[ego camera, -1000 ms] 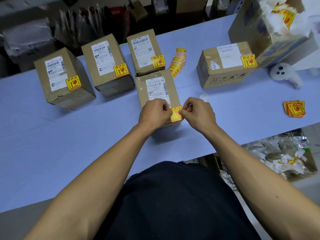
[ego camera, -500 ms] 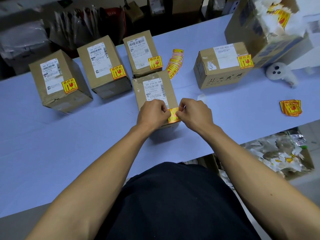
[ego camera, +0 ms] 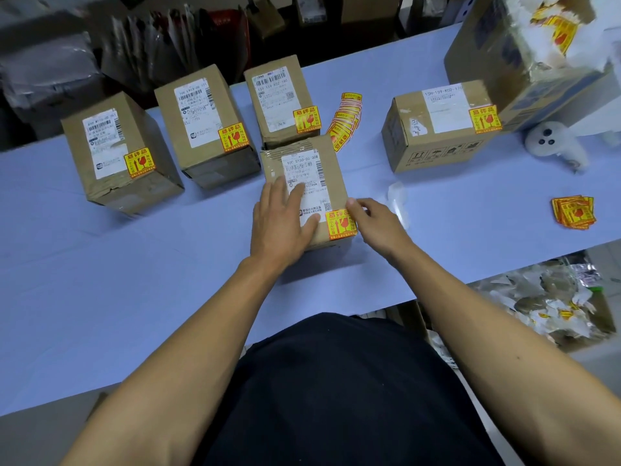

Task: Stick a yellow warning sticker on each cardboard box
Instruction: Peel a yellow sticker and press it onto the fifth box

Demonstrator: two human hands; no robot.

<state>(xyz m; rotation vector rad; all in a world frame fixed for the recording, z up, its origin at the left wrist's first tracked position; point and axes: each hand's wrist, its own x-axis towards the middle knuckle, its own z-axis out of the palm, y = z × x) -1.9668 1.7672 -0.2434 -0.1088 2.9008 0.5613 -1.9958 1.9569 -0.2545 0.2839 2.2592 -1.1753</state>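
At centre frame, a left hand [ego camera: 284, 218] lies flat, fingers straight, on a box [ego camera: 304, 190] whose near right corner bears a yellow sticker [ego camera: 341, 224]. The right hand [ego camera: 376, 223], fingers loosely bent and holding nothing, touches the box's right edge beside the sticker.

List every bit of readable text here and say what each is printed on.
"易碎品": yellow sticker on the nearest box.
"100 5150-00 008": that box's shipping label.
"159 159 K02 160": back middle box's label.
"15H-159-K02-170", roughly: right box's label.
Remaining fine print: too small.
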